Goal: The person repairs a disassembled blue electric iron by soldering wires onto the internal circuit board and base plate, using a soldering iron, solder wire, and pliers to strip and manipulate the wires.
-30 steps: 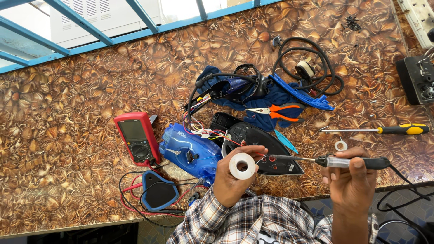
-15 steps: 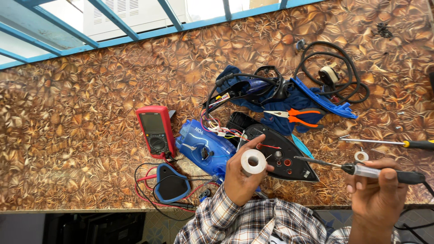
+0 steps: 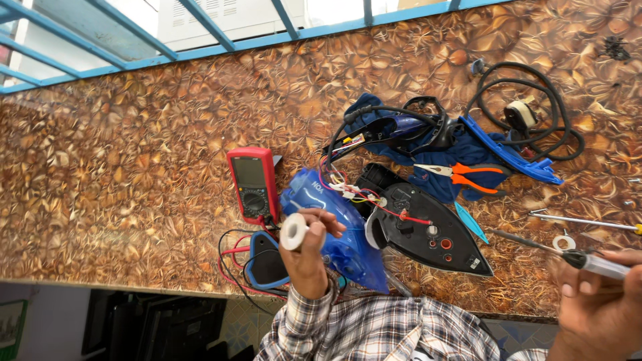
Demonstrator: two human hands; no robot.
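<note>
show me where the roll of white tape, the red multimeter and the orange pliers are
roll of white tape (image 3: 293, 232), head view, on its side.
red multimeter (image 3: 253, 184), head view, below its screen.
orange pliers (image 3: 471, 177), head view, on a handle.

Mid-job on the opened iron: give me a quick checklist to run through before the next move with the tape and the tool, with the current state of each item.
1. White tape roll gripped in the left hand: ok.
2. Clear-handled tool held in the right hand: ok.
3. Tool tip apart from the black iron soleplate: ok, it points toward it without touching.
4. Loose wires on the iron exposed and reachable: ok.
5. Power cord unplugged: cannot tell, the plug end is not clear.
6. Red multimeter switched off: cannot tell, the dial is too small to read.
</note>
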